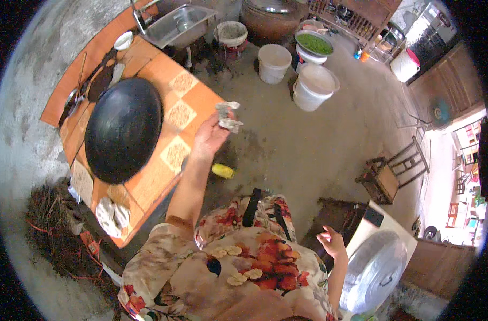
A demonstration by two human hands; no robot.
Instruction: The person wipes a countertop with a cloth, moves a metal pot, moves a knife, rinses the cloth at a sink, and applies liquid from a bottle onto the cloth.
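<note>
My left hand is closed on a crumpled, greyish-white rag, held out at the right edge of the orange-tiled stove counter. A large, black, round wok or lid covers much of that counter. Which of the two it is, I cannot tell. At the counter's near corner lies another bunched whitish cloth. My right hand hangs at my right side with its fingers loosely apart and nothing visible in them. Beside it, a big shiny metal lid rests on a pale table.
A steel sink is at the far left. White buckets stand on the floor ahead, near a basin of chopped greens. A yellow container lies by the counter. Dry brushwood fills the left; a wooden chair stands right.
</note>
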